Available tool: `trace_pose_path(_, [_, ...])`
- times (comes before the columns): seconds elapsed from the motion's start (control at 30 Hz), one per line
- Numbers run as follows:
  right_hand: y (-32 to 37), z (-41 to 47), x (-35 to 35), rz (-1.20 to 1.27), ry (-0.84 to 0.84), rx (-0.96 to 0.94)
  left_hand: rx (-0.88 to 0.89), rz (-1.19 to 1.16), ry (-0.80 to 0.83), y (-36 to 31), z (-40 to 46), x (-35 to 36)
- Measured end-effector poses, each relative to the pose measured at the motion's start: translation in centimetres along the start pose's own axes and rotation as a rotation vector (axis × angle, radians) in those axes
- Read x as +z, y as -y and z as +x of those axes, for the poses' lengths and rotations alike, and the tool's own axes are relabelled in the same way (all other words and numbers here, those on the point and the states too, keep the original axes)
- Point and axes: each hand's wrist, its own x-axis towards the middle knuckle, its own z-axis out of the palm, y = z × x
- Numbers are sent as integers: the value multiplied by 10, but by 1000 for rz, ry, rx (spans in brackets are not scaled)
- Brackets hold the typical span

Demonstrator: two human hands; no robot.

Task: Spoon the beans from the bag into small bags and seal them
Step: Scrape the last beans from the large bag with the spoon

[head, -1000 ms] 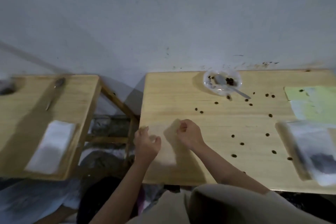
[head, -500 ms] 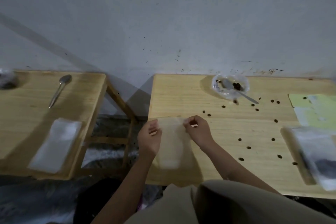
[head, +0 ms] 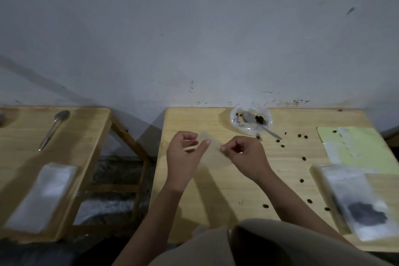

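Because the small bag [head: 212, 153] is thin, limp, slippery film, the top edge seems the best hold; the left hand [head: 185, 155] and right hand [head: 244, 156] pinch it above the tabletop [head: 216, 190], at seven o'clock from the spoon-bearing dish [head: 251, 120].

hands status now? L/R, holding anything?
Left hand: closed, fingers pinching the left edge of the small clear bag.
Right hand: closed, fingers pinching the same bag's right edge.

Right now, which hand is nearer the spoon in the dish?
Right. The right hand sits just below-left of the spoon in the dish; the left hand is farther left.
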Motion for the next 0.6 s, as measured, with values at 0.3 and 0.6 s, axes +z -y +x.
trace_pose_path(0.3, [3, -7, -17, 181, 3, 78, -100, -119, 77, -21, -6, 39])
trace_pose_path(0.6, [9, -6, -34, 455, -2, 361, -150, -150, 65, -27, -6, 52])
